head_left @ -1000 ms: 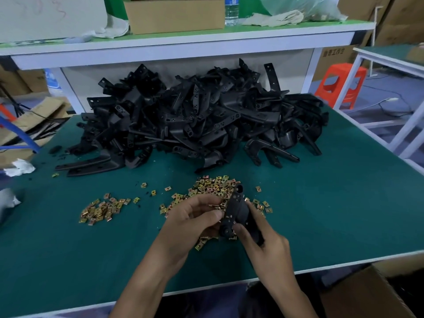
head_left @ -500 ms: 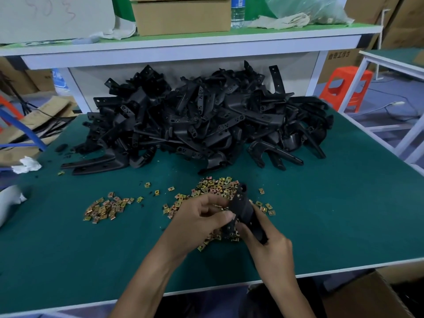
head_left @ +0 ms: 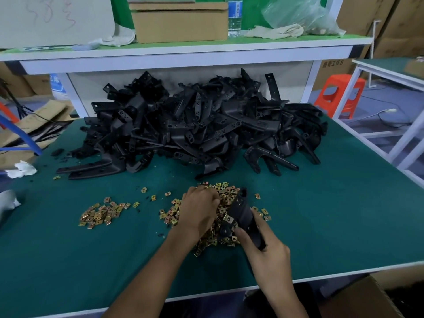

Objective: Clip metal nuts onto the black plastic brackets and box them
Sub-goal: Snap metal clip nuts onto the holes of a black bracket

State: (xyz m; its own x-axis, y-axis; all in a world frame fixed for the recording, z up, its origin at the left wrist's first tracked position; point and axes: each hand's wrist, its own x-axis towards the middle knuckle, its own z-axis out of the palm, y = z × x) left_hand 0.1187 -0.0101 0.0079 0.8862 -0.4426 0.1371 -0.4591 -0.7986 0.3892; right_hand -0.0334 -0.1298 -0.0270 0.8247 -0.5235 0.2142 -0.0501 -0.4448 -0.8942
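Gripping one bracket (head_left: pixel 242 214), your right hand (head_left: pixel 268 253) has its fingers clenched round the lower end. The bracket points toward 11 o'clock over the nut pile (head_left: pixel 223 197). One nut (head_left: pixel 228 218) sits clipped on it. Your left hand (head_left: pixel 198 212), at the bracket's 9 o'clock, has curled fingers down in the pile; cannot tell whether it holds a nut. Bracket heap (head_left: pixel 195 127) at 12 o'clock, smaller pile (head_left: pixel 101 213) at 9, box (head_left: pixel 358 299) at 5.
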